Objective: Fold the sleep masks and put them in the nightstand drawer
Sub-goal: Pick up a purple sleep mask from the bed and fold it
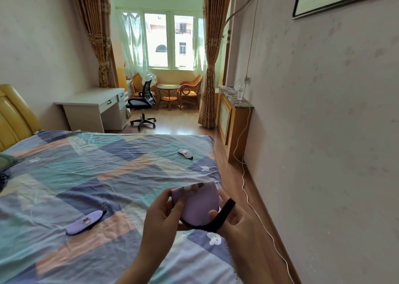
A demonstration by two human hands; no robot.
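A purple sleep mask point(199, 203), folded in half, is held above the bed's right edge. My left hand point(160, 219) pinches its left side. My right hand point(235, 221) grips its right side, and the black strap point(223, 213) loops over the fingers. A second purple sleep mask point(83, 222) lies flat on the bed at the lower left. Farther off, near the bed's far right corner, lies a white sleep mask point(185, 153) with a black strap. No nightstand drawer is in view.
The bed point(86, 175) has a blue, peach and teal patterned sheet and a yellow headboard point(13, 115) at left. A wooden radiator cover point(234, 121) stands along the right wall, with a white cable point(245, 175) trailing on the floor. A white desk point(95, 106) and an office chair point(143, 104) stand beyond.
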